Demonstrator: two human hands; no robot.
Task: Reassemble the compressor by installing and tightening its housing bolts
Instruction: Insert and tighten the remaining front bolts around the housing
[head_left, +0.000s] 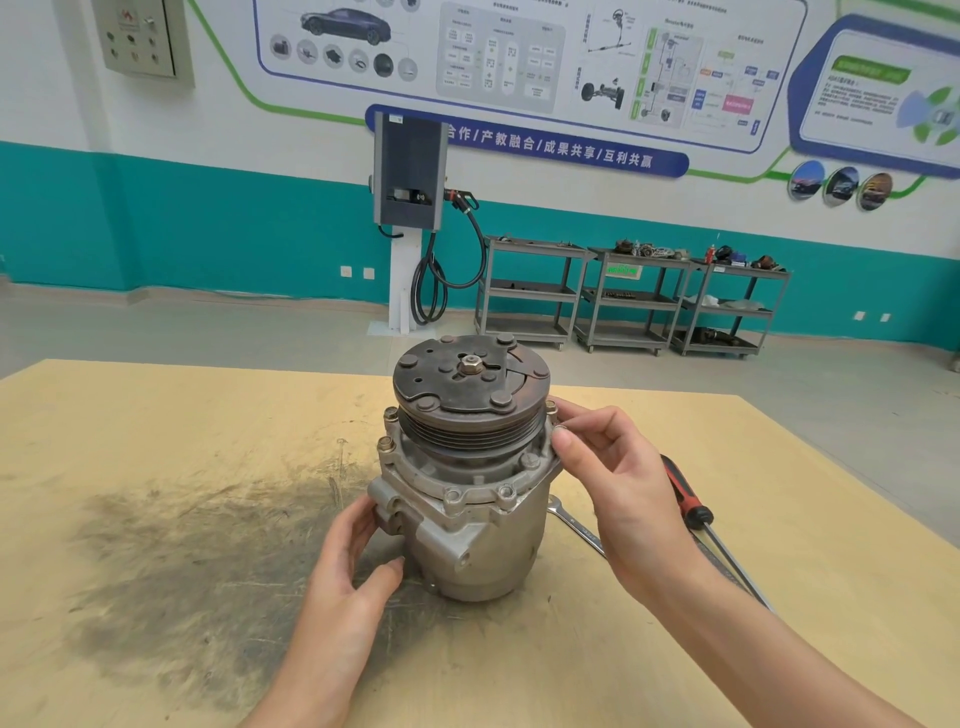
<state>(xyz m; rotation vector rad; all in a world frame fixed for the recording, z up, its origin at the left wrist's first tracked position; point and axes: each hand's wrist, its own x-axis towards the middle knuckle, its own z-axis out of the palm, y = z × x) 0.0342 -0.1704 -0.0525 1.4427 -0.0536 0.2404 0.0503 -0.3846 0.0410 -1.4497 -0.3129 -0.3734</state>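
I see the compressor (467, 478) upright at frame centre on the table (156, 441), pulley end up. My left hand (353, 561) cups its lower left side, fingers curled against the housing. My right hand (618, 488) sits at the upper right rim, thumb and fingertips pinching a bolt (551, 411) at the flange. More bolts (387, 444) stand around the flange, left and front. A wrench (574, 522) and screwdriver (691, 499) lie right of the compressor, partly under my right hand.
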